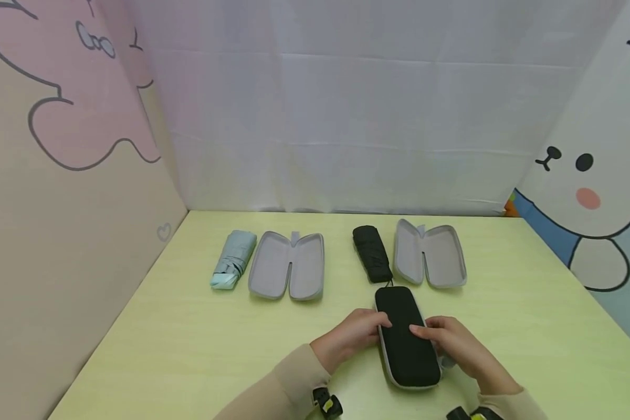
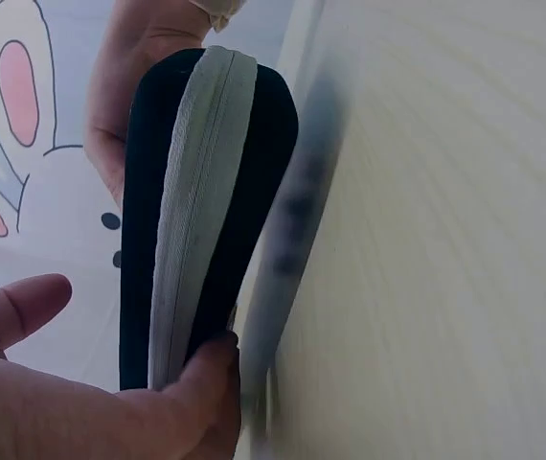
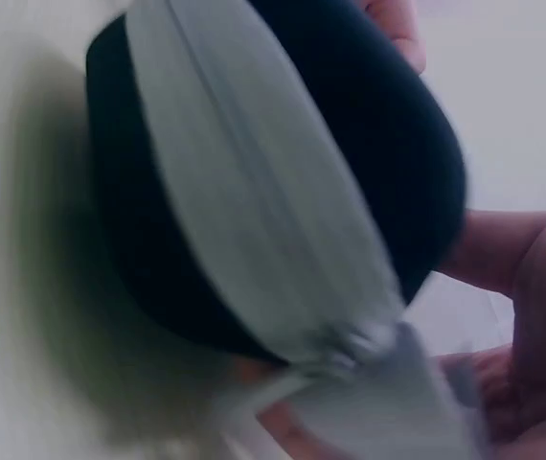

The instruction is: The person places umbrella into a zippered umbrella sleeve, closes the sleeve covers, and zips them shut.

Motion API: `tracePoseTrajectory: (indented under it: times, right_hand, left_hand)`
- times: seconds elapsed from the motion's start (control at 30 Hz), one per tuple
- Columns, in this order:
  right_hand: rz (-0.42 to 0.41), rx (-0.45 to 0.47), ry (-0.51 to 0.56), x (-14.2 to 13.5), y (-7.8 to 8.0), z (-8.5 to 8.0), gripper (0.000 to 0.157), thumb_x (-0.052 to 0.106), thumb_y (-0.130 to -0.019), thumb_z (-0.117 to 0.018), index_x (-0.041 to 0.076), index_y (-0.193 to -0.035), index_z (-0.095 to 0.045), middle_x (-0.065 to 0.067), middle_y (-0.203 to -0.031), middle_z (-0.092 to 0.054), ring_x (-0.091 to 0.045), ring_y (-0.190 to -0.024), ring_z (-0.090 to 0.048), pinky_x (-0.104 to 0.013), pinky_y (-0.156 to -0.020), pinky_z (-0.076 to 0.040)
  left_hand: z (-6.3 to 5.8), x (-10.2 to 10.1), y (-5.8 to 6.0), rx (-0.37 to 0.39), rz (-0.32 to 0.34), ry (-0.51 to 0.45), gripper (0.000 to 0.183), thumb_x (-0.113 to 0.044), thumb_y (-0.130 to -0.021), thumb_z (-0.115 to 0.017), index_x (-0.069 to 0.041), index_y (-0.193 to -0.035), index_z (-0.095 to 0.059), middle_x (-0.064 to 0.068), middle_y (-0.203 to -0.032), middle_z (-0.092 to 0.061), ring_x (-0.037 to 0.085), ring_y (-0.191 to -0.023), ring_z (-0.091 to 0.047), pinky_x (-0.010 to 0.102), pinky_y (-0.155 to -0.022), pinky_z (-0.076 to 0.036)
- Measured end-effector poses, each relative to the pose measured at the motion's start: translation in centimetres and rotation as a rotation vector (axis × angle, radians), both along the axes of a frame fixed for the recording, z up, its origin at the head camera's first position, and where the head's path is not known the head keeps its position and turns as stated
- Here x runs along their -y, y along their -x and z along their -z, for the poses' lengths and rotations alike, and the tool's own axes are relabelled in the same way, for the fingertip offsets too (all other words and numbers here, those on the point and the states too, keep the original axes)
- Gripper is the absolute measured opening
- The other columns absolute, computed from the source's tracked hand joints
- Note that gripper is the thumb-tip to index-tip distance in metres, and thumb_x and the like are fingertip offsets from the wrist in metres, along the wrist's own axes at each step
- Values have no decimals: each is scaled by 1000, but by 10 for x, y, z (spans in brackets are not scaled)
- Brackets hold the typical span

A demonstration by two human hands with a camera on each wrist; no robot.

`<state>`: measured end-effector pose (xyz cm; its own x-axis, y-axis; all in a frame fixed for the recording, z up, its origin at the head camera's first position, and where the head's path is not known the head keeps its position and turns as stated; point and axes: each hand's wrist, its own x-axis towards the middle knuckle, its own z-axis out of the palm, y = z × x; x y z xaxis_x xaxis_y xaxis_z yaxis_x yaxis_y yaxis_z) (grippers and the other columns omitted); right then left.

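A black zip case [image 1: 406, 344] with a pale grey zipper band is held between both hands, low over the table near its front. My left hand [image 1: 349, 337] grips its left side, thumb on the top face and fingers curled at the edge. On the opposite side, my right hand [image 1: 459, 344] holds it with the thumb on top. The left wrist view shows the zipper band [image 2: 201, 206] along the side, closed. At one end of the zipper, a metal pull and a grey fabric tab [image 3: 378, 407] lie beside the right fingers.
Behind the case lies a folded black umbrella [image 1: 373, 254], beside an opened grey case shell [image 1: 445, 256]. Farther left are a folded light-blue umbrella [image 1: 233, 259] and another opened grey shell [image 1: 307, 268]. The pale yellow table [image 1: 178, 350] meets a white curtain [image 1: 346, 116] and side walls.
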<state>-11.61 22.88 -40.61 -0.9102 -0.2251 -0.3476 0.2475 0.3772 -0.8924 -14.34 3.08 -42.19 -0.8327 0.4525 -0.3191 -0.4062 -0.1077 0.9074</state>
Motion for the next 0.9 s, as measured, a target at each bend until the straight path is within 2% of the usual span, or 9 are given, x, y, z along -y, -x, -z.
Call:
tracePoseTrajectory:
  times: [0.1, 0.27, 0.47, 0.7, 0.9]
  right_hand:
    - [-4, 3, 4, -1, -1, 1, 28, 26, -91, -59, 2, -78, -59, -1, -71, -60, -16, -63, -60, -32, -60, -50]
    - [-18, 26, 22, -3, -3, 3, 27, 25, -90, -60, 0, -80, -61, -5, -70, -66, -16, -63, -64, -33, -60, -52]
    - [-24, 27, -8, -5, -3, 2, 29, 25, -89, -61, -3, -82, -62, -8, -72, -67, -19, -65, -66, -35, -60, -53]
    - [12, 0, -107, -4, -5, 2, 30, 25, -86, -67, -4, -80, -63, -6, -70, -65, -19, -63, -64, -35, -59, -53]
    - [71, 10, -241, -1, -4, -1, 32, 27, -80, -74, -3, -79, -63, -4, -67, -60, -17, -58, -59, -33, -57, -52]
  left_hand:
    - [1, -3, 0, -14, 0, 23, 36, -2, -77, -50, 16, -108, -56, 14, -109, -61, 22, -100, -58, 34, -88, -47]
    - [2, -5, -2, -32, -1, 67, 31, 0, -73, -49, 14, -99, -59, 10, -98, -63, 17, -91, -59, 32, -84, -48]
    - [2, -5, -2, -45, 18, 95, 32, 1, -71, -48, 13, -99, -58, 10, -97, -63, 17, -90, -60, 31, -82, -49]
    - [3, -5, -3, -50, 29, 132, 21, 2, -70, -47, 9, -87, -57, 8, -91, -61, 15, -82, -58, 30, -76, -50]
    - [-4, -2, -6, -80, 92, 216, 23, -3, -73, -50, 9, -90, -60, 6, -96, -60, 13, -87, -58, 27, -79, -48]
